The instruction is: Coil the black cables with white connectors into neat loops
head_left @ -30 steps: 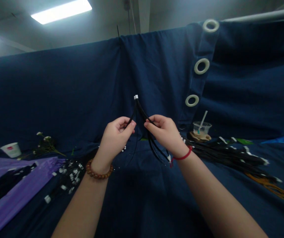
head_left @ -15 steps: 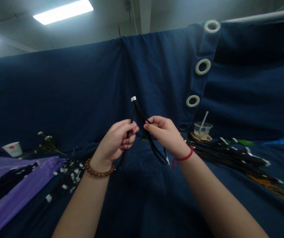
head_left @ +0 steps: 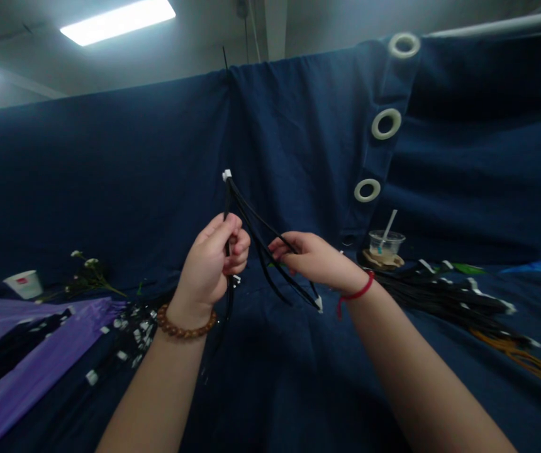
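A black wire harness hangs between my hands, with a white connector at its upper end. My left hand is closed in a fist around one strand below that connector, and loose black ends trail beneath it. On the other side, my right hand has its fingers loosely curled at the spread wires, one wire running across them. A small white connector hangs at the lower right end of these wires. The fingertips of my right hand are partly hidden by the wires.
Black cables with white connectors lie in piles at left and right. Around them are purple plastic, a paper cup, flowers, a plastic cup with a straw and orange wires. A blue curtain hangs behind.
My left hand has moved left and slightly up with the upper connector, and its fingers have closed tighter. The wires spread wider, and my right hand's pinch has loosened.
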